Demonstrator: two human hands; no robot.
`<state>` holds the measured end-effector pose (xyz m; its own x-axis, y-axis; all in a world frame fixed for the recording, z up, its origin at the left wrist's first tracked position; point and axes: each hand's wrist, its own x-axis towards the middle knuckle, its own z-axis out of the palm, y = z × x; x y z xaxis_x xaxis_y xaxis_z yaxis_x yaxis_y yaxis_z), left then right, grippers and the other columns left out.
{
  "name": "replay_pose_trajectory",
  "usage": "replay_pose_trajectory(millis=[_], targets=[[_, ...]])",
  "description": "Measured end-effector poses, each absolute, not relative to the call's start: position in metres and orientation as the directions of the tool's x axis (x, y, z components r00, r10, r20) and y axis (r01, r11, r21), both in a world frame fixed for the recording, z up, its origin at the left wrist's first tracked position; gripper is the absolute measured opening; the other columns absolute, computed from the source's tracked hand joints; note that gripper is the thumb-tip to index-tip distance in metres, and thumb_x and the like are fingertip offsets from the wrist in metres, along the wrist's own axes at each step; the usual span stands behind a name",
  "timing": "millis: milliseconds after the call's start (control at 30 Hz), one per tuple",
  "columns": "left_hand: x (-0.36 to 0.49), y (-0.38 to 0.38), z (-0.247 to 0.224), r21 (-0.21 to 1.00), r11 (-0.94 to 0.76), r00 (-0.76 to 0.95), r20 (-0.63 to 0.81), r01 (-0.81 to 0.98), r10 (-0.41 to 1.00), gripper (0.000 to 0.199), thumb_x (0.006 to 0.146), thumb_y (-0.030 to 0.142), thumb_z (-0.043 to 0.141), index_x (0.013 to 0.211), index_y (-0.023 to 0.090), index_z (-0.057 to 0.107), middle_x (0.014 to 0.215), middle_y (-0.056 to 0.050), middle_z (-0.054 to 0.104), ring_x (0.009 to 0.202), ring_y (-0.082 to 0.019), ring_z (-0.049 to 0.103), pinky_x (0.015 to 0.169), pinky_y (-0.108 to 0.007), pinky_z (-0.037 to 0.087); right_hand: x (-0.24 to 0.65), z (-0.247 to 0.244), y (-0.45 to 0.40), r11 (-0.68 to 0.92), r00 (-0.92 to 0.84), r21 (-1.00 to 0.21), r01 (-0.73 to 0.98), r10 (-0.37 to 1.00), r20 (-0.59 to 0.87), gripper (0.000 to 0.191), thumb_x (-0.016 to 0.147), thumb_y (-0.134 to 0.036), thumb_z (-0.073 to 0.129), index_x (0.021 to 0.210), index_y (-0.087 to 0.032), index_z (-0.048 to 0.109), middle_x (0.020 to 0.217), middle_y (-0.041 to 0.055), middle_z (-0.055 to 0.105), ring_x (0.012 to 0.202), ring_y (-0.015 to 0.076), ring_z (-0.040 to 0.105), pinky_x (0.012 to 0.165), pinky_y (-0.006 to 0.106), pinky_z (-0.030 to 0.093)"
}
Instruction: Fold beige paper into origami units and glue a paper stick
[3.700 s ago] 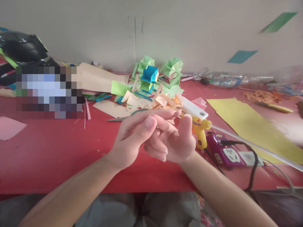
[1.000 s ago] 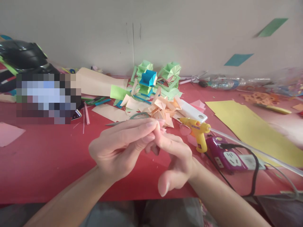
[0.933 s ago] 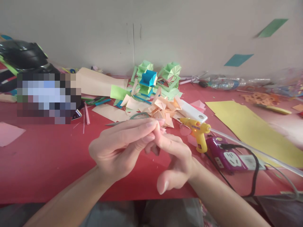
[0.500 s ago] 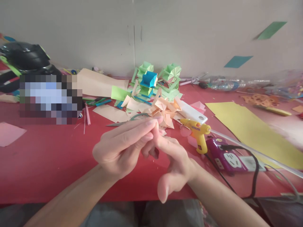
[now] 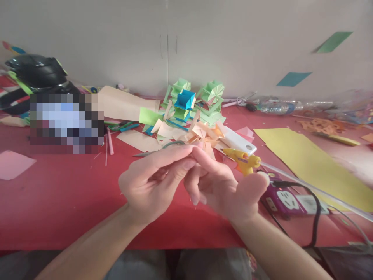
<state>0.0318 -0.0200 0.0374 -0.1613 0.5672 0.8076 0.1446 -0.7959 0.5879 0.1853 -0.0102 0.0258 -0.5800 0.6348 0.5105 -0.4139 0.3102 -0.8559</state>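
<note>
My left hand (image 5: 151, 182) and my right hand (image 5: 224, 186) meet above the front of the red table. The left thumb and fingers close in a pinch around the tip of my right index finger; whether anything small lies between them is hidden. My right hand is turned palm up, with its thumb spread out to the right and its other fingers loosely bent. Just behind the fingers lie scissors (image 5: 142, 154) and a heap of folded peach paper pieces (image 5: 201, 130). A yellow glue gun (image 5: 243, 159) rests to the right of my right hand.
Green folded-paper shapes (image 5: 212, 92) and a blue one (image 5: 185, 100) stand at the back. A purple power strip (image 5: 284, 200) with a black cable sits at right, near yellow paper (image 5: 309, 163). Pink paper (image 5: 16, 165) and a black bag (image 5: 36, 72) are at left.
My right thumb has swung up and outward to the right, and the right palm has turned upward. The left hand keeps its fingers at the right fingertip. The view has shifted slightly.
</note>
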Motion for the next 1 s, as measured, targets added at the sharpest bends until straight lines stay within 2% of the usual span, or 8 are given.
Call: replay_pose_trajectory(millis=[133, 233, 333, 500, 600, 733, 867, 1000], targets=[[0.034, -0.019, 0.041, 0.557, -0.811, -0.218, 0.826, 0.18, 0.519, 0.029, 0.088, 0.015, 0.074, 0.11, 0.033, 0.074, 0.099, 0.005, 0.08, 0.088, -0.019, 0.079, 0.068, -0.026, 0.07, 0.186, 0.029, -0.012, 0.292, -0.593, -0.864, -0.41, 0.635, 0.496, 0.089, 0.095, -0.076, 0.002, 0.158, -0.023, 0.037, 0.073, 0.0025, 0.061, 0.056, 0.0137, 0.043, 0.059, 0.028, 0.046], [0.035, -0.017, 0.044, 0.522, -0.842, -0.191, 0.848, 0.139, 0.494, 0.031, 0.086, 0.009, 0.074, 0.11, 0.03, 0.075, 0.1, 0.004, 0.08, 0.089, -0.018, 0.078, 0.072, -0.022, 0.07, 0.184, 0.025, -0.011, 0.311, -0.596, -0.864, -0.395, 0.629, 0.499, 0.092, 0.094, -0.077, 0.001, 0.159, -0.021, 0.033, 0.072, 0.0024, 0.061, 0.055, 0.0133, 0.042, 0.058, 0.028, 0.046], [0.035, -0.017, 0.044, 0.517, -0.846, -0.185, 0.851, 0.131, 0.492, 0.032, 0.086, 0.008, 0.075, 0.109, 0.03, 0.075, 0.101, 0.004, 0.08, 0.091, -0.019, 0.078, 0.077, -0.025, 0.07, 0.182, 0.019, -0.009, 0.32, -0.594, -0.847, -0.425, 0.607, 0.528, 0.094, 0.092, -0.08, 0.002, 0.16, -0.021, 0.03, 0.071, 0.0014, 0.06, 0.051, 0.0124, 0.039, 0.053, 0.026, 0.043], [0.033, -0.02, 0.042, 0.627, -0.774, -0.191, 0.774, 0.091, 0.604, 0.024, 0.089, 0.02, 0.074, 0.11, 0.031, 0.073, 0.101, 0.002, 0.08, 0.09, -0.021, 0.078, 0.073, -0.032, 0.071, 0.18, 0.019, -0.008, 0.251, -0.582, -0.857, -0.45, 0.646, 0.494, 0.096, 0.091, -0.082, 0.005, 0.157, -0.021, 0.04, 0.068, 0.0015, 0.06, 0.05, 0.0122, 0.04, 0.053, 0.027, 0.044], [0.027, -0.017, 0.046, 0.687, -0.726, -0.117, 0.723, 0.024, 0.68, 0.019, 0.092, 0.026, 0.071, 0.11, 0.027, 0.073, 0.096, -0.002, 0.08, 0.085, -0.021, 0.079, 0.072, -0.032, 0.07, 0.181, 0.023, -0.006, 0.249, -0.559, -0.851, -0.463, 0.663, 0.498, 0.098, 0.09, -0.083, 0.006, 0.154, -0.02, 0.046, 0.063, 0.0007, 0.058, 0.049, 0.0124, 0.041, 0.054, 0.027, 0.044], [0.01, -0.005, 0.054, 0.72, -0.691, 0.029, 0.691, 0.061, 0.723, 0.011, 0.091, 0.024, 0.071, 0.098, 0.025, 0.078, 0.086, -0.002, 0.079, 0.076, -0.02, 0.078, 0.067, -0.029, 0.069, 0.186, 0.03, 0.001, 0.255, -0.557, -0.864, -0.434, 0.678, 0.48, 0.096, 0.093, -0.079, 0.005, 0.145, -0.018, 0.058, 0.057, 0.0003, 0.053, 0.049, 0.0129, 0.042, 0.054, 0.028, 0.045], [-0.008, 0.008, 0.056, 0.664, -0.737, 0.252, 0.696, 0.127, 0.672, 0.016, 0.085, 0.018, 0.074, 0.097, 0.028, 0.079, 0.081, 0.0, 0.078, 0.067, -0.018, 0.076, 0.058, -0.025, 0.066, 0.193, 0.036, 0.007, 0.245, -0.568, -0.919, -0.31, 0.727, 0.386, 0.098, 0.093, -0.081, 0.009, 0.131, -0.013, 0.069, 0.052, -0.0001, 0.049, 0.049, 0.0127, 0.041, 0.055, 0.029, 0.045], [-0.014, 0.013, 0.053, 0.608, -0.768, 0.35, 0.688, 0.201, 0.636, 0.023, 0.082, 0.011, 0.072, 0.095, 0.028, 0.078, 0.077, 0.001, 0.077, 0.064, -0.016, 0.074, 0.056, -0.022, 0.063, 0.196, 0.032, 0.013, 0.205, -0.553, -0.951, -0.231, 0.777, 0.302, 0.098, 0.094, -0.079, 0.01, 0.124, -0.01, 0.073, 0.051, 0.0004, 0.048, 0.048, 0.012, 0.04, 0.052, 0.027, 0.042]])
